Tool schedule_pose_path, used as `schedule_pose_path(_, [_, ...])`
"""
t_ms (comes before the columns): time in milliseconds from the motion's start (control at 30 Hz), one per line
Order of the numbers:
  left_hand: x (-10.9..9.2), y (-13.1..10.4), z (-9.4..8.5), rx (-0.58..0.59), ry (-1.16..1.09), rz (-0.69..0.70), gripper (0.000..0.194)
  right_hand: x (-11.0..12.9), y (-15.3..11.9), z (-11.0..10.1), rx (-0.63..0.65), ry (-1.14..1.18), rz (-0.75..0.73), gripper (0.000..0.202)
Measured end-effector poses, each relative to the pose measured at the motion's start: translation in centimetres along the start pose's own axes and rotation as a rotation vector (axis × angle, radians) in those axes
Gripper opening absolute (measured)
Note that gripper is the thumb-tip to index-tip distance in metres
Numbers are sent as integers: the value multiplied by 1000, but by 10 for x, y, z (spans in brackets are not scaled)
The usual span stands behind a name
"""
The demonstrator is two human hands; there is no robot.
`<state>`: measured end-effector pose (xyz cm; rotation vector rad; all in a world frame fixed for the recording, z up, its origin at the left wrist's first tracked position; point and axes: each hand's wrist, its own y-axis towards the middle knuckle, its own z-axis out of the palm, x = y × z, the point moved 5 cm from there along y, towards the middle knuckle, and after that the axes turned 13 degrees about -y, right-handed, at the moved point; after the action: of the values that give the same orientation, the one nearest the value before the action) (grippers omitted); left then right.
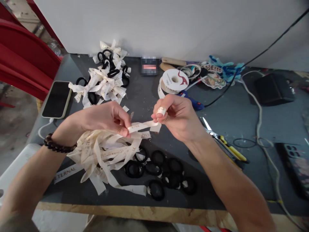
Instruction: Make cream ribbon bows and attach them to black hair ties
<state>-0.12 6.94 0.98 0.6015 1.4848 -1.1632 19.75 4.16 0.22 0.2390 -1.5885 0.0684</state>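
A cream printed ribbon (142,126) stretches between my two hands. My left hand (109,118), with a beaded bracelet on its wrist, pinches the ribbon's left part. The fingers of my right hand (176,116) are closed on its other end, which curls in a loop at the fingertips. Under my left hand lies a tangled heap of cream ribbon strips (101,154). Several black hair ties (156,190) sit to the right of that heap, some with small white bits on them. Behind my left hand is a pile of ribbon bows with black ties (106,82).
A phone (57,100) lies at the left, a ribbon spool (175,80) and blue glue gun (196,104) at the back. Scissors (223,141), a cable (259,119), a black box (274,89) and a phone case (294,167) are at the right.
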Motion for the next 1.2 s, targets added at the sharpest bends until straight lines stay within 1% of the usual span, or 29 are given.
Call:
schedule_pose_path(67, [8, 2, -1, -9, 78, -62, 19, 1, -1, -1, -24, -34, 9, 43])
schedule_pose_path(133, [11, 3, -3, -19, 138, -79, 22, 2, -2, -1, -9, -53, 29, 46])
schedule_pose_path(267, [10, 1, -5, 28, 198, -59, 19, 9, -9, 5, 26, -82, 47, 51])
schedule_pose_path(333, [9, -1, -7, 49, 195, -58, 16, 11, -12, 8, 3, -104, 53, 52])
schedule_pose_path(433, [7, -3, -10, 38, 194, -42, 14, 13, -13, 9, -46, -116, 45, 53])
schedule_pose_path(567, [7, -2, -9, 16, 282, -37, 15, 11, -12, 11, -56, -95, 64, 54])
schedule_pose_path(700, [5, 0, -3, 35, 415, -93, 18, 7, -13, 13, -60, -66, 116, 55])
schedule_pose_path(800, [3, -1, -3, 24, 516, -118, 15, 1, -12, 13, -44, -68, 154, 63])
schedule_pose_path(900, [1, -3, -7, -4, 542, -106, 15, -4, -9, 11, -45, -37, 167, 72])
schedule_pose_path(967, [1, -4, -10, -32, 520, -103, 15, -6, -6, 8, -54, 0, 173, 66])
schedule_pose_path(1067, [-1, -9, -11, -109, 519, -116, 10, -10, -4, 7, -43, 40, 189, 54])
schedule_pose_path(1200, [-11, -20, -3, -147, 572, -182, 10, -15, -3, 7, -8, 15, 190, 43])
